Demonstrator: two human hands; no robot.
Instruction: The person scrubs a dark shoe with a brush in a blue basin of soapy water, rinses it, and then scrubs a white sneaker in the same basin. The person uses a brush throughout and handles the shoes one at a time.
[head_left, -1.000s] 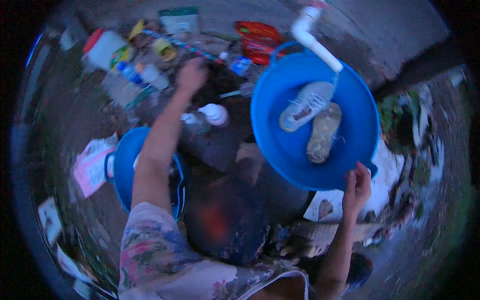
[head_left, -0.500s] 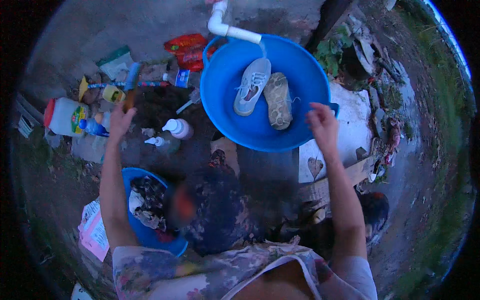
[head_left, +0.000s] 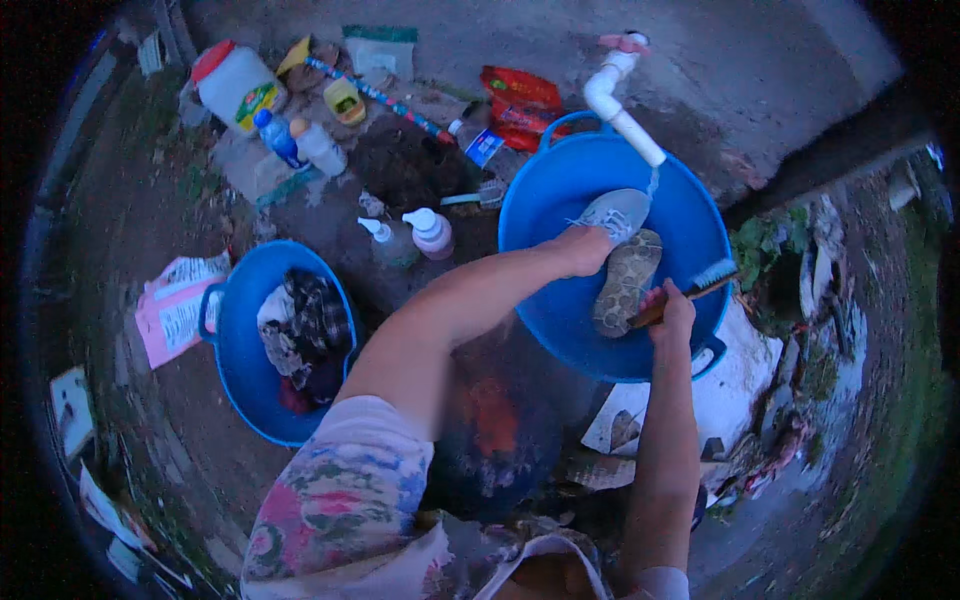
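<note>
My left hand point(head_left: 585, 250) grips the grey shoe point(head_left: 615, 213) inside the blue basin point(head_left: 540, 215), under the white tap point(head_left: 622, 105). My right hand point(head_left: 672, 310) holds a brush point(head_left: 700, 282) beside the second shoe point(head_left: 625, 282). Bottles point(head_left: 430, 230) stand left of the basin.

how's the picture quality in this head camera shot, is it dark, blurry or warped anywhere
Head view: dim, bluish, low-light cast overall, no glare or hard shadows. Strong fisheye warp, black corners, the ground bending toward the rim. The centre is fairly sharp: left hand on the grey shoe, right hand with the scrub brush over the blue tub. The edge clutter is soft and smeared.
</note>
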